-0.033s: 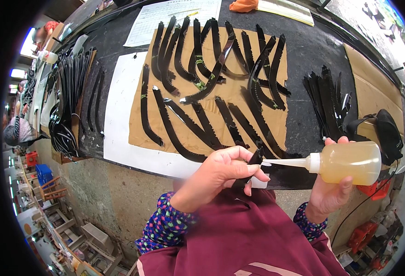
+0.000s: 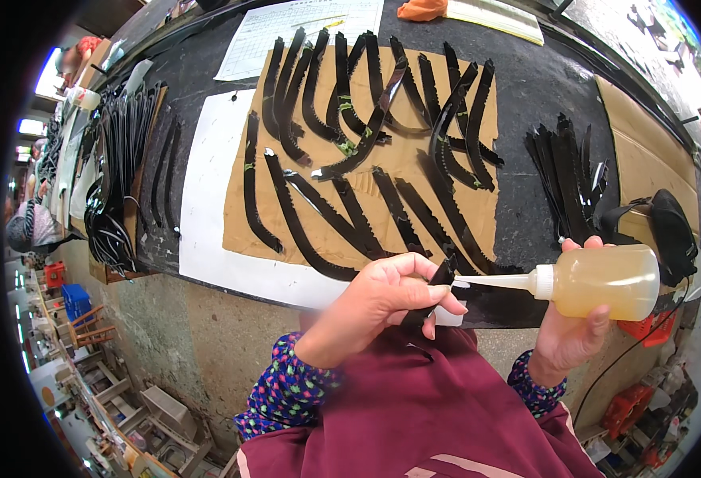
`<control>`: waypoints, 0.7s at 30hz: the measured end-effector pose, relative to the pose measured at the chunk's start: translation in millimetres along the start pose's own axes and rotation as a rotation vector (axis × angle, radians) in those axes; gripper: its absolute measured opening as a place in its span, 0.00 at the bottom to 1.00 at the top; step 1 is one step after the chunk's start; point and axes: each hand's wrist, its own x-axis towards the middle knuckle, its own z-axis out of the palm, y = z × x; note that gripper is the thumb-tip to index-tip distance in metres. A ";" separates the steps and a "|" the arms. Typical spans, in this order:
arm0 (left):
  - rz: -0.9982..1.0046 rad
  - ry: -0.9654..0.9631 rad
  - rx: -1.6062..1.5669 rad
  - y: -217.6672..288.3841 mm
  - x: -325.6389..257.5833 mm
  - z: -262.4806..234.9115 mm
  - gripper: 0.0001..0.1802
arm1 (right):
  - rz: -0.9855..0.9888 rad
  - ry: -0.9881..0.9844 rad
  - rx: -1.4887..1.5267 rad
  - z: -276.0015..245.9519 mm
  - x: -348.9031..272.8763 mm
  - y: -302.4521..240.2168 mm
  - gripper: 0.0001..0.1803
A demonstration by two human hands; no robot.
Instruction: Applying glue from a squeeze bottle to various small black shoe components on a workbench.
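Both hands grip: left hand [image 2: 382, 299] black strip [image 2: 438, 287], right hand [image 2: 573, 331] squeeze bottle [image 2: 605, 280], off bench edge [image 2: 231, 288].

Curved black strips [image 2: 342, 199] on cardboard sheet [image 2: 243, 231], orange cloth [image 2: 422, 9]

white printed form sheet [image 2: 302, 32] at bench's far edge, yellow-edged paper pad [image 2: 494, 17] beside it

Both hands are bare, with no gloves or rings showing. The left sleeve [image 2: 286, 392] and right sleeve [image 2: 538, 384] are dark navy, dotted with small pink, green and blue spots, and end in snug cuffs at the wrists. Over them lies a maroon apron [image 2: 414, 414] with a pale stripe near its lower edge.
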 end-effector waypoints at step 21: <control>0.010 -0.019 0.024 -1.8 -2.1 1.3 0.07 | -0.041 -0.072 0.086 -10.9 -1.2 -1.0 0.42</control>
